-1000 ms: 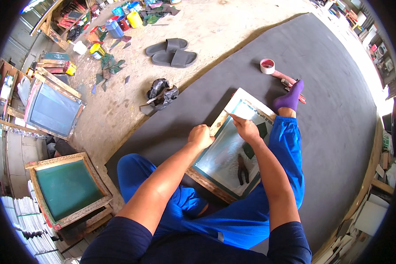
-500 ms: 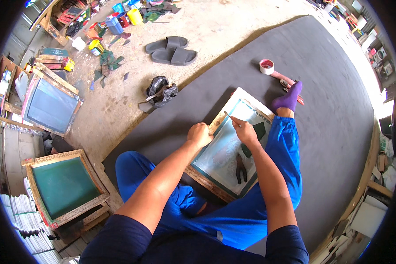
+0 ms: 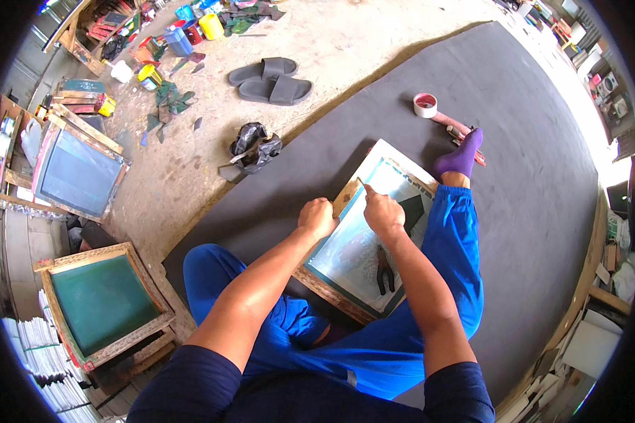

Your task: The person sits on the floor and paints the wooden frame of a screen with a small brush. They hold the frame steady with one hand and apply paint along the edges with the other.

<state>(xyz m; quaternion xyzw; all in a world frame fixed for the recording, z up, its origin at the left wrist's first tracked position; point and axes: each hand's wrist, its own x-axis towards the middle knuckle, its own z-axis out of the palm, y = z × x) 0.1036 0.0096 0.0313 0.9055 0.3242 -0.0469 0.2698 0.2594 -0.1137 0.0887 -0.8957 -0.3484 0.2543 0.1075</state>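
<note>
A wooden screen-printing frame [image 3: 331, 296] with pale mesh lies tilted across my lap and the dark mat. My left hand [image 3: 318, 218] is closed round its left rail. My right hand [image 3: 384, 213] is closed on a thin tool [image 3: 361, 182], whose tip points at the same rail farther along; its kind is hidden by my fingers. Below my right wrist, dark-handled pliers [image 3: 384, 271] lie on the mesh. A dark green piece [image 3: 413, 210] rests on it too, partly behind my right hand.
Past the frame, a tape roll [image 3: 425, 106] and a red-handled tool [image 3: 454, 124] lie near my purple-socked foot [image 3: 462, 156]. A black plastic bag [image 3: 254, 148] sits at the mat's left edge. Sandals [image 3: 275, 90] are on the floor. A green screen [image 3: 104, 299] stands at left.
My right hand has shifted slightly left, closer to the left rail, and the tool's visible tip is now shorter. My left hand stays on the rail.
</note>
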